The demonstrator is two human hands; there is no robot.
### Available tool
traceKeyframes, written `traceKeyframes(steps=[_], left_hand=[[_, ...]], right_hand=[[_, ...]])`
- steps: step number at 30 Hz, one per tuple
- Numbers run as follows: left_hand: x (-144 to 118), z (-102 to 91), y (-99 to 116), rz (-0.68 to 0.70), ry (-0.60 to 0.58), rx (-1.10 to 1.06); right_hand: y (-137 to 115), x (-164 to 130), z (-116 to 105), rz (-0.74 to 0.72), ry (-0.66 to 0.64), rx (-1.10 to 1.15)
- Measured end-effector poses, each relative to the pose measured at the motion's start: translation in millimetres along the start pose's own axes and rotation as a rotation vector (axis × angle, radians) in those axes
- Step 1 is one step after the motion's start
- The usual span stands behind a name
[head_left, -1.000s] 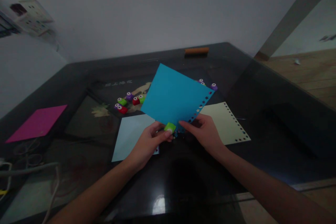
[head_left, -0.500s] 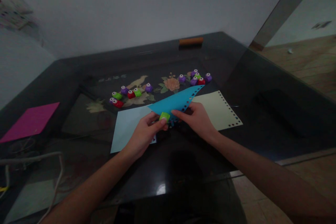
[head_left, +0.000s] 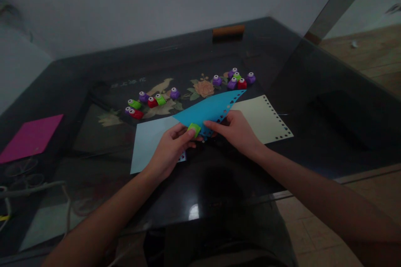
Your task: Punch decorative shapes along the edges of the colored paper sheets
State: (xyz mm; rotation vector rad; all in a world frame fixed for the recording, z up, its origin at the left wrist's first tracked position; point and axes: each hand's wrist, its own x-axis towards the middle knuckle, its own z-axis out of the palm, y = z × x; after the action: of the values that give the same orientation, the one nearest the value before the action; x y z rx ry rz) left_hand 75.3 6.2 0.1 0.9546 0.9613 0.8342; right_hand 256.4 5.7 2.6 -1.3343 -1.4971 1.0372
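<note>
My left hand (head_left: 171,144) is closed around a small green craft paper punch (head_left: 194,129), with the thumb on its top. The punch sits at the near edge of a blue sheet of paper (head_left: 206,108), which has cut-out shapes along its right edge. Pinched between thumb and fingers of my right hand (head_left: 238,131), the blue sheet is held tilted above the table. Beneath my hands lie a pale blue sheet (head_left: 145,144) on the left and a cream sheet (head_left: 255,121) on the right, the latter with punched holes along its edges.
Several purple, green and red punches stand in two groups, one around a red punch (head_left: 136,114) on the left, another around a purple punch (head_left: 250,78) on the right. A pink sheet (head_left: 34,135), a brown roll (head_left: 228,31) and a white cable (head_left: 37,189) also lie on the dark glossy table (head_left: 300,91).
The view has tipped down slightly, so the table sits higher in the picture. Both hands keep their hold on the punch and the blue sheet, with only slight movement.
</note>
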Motion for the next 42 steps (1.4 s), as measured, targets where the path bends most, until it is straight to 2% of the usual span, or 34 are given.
traceKeyframes(steps=[7,42], left_hand=[[2.2,2.4,-0.7,0.021,0.024,-0.07],[1.0,4.4,1.6,0.024,0.035,0.017]], right_hand=[[-1.4,-0.4,-0.8,0.019,-0.01,0.035],[-1.6,-0.6,1.9,0.066,0.0,0.131]])
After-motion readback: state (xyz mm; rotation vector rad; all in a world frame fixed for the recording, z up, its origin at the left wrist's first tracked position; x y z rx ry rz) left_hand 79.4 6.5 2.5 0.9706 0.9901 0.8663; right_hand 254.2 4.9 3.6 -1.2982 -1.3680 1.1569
